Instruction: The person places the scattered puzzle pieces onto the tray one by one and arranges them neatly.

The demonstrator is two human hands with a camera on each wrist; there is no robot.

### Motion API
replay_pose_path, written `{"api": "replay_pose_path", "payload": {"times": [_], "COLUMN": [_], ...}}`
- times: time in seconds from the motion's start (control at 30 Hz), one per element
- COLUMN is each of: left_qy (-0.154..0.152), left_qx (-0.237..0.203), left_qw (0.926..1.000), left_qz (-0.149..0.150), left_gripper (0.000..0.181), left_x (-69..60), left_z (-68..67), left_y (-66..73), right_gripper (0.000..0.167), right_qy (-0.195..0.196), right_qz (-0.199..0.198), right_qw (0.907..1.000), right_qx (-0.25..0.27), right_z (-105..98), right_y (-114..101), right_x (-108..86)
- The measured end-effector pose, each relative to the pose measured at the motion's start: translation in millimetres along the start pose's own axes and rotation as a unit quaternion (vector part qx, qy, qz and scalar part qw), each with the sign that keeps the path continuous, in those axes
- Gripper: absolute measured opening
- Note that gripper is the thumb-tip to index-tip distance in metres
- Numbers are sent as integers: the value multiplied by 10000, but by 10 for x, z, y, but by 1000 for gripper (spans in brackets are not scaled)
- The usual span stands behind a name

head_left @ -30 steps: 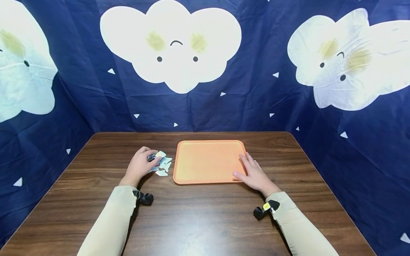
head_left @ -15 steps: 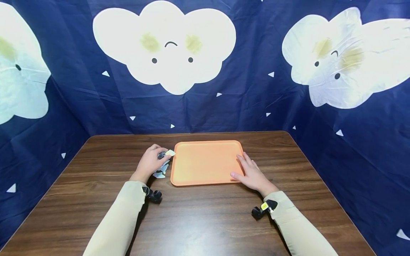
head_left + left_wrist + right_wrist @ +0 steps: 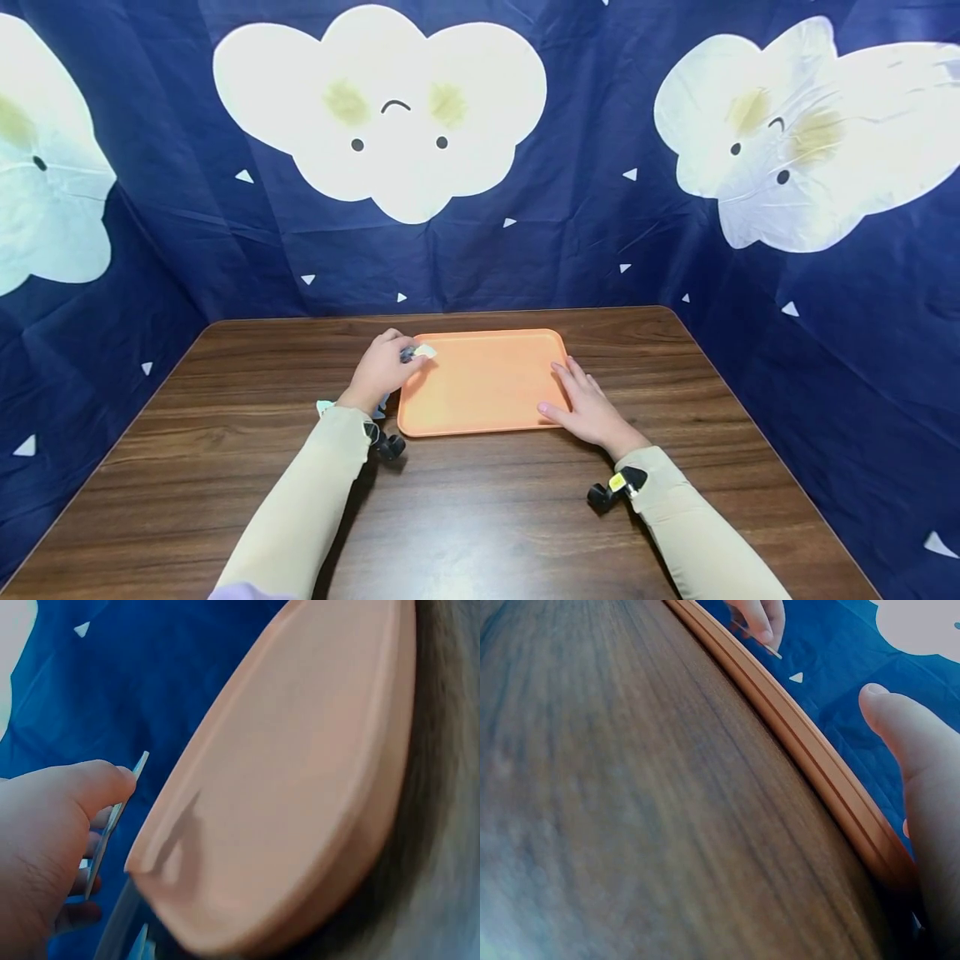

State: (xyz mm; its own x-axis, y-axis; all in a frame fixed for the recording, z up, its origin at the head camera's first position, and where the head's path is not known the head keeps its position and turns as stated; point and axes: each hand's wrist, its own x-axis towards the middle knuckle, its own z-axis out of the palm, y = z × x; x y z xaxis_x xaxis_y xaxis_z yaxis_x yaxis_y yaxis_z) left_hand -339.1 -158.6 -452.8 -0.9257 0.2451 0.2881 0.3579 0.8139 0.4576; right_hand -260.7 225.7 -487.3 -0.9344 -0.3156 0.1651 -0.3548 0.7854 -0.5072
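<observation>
A thin, flat, pale piece with a darker patch (image 3: 425,352) is pinched between the thumb and fingers of the left hand (image 3: 384,365), tilted and raised over the left end of a shallow, orange, rectangular tray (image 3: 487,387). The left wrist view shows it nearly edge-on, with a shadow on the tray's floor. The tray lies flat on the brown wood-grain table (image 3: 187,433), long sides running left to right, its corners rounded and rim low; the right hand (image 3: 590,412) touches its right end. Irregular pale-blue scraps (image 3: 325,407) lie left of the tray, partly hidden by the left wrist.
</observation>
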Motion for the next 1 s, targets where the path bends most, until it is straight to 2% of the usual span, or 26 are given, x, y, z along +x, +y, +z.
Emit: {"api": "replay_pose_path", "payload": {"times": [0.17,0.43,0.67,0.83,1.0], "left_qy": [-19,-155,-206,-408,-466], "left_qx": [40,445,836,926,992], "left_qw": [10000,9989,9963,9949,9940], "left_qz": [-12,-83,68,15,23], "left_gripper": [38,41,38,38,37], "left_x": [68,163,249,283,315], "left_z": [69,193,316,362,393], "left_y": [86,161,188,207,199], "right_gripper": [86,85,85,85,85], "right_qy": [18,66,48,75,25], "right_qz": [-12,-74,-74,-84,-29], "right_qw": [10000,9999,9999,9999,10000], "right_qx": [54,69,62,50,67], "right_z": [-4,-6,-19,-30,-25], "right_y": [-9,-13,-31,-41,-30], "right_x": [-5,-7,-6,-12,-7]}}
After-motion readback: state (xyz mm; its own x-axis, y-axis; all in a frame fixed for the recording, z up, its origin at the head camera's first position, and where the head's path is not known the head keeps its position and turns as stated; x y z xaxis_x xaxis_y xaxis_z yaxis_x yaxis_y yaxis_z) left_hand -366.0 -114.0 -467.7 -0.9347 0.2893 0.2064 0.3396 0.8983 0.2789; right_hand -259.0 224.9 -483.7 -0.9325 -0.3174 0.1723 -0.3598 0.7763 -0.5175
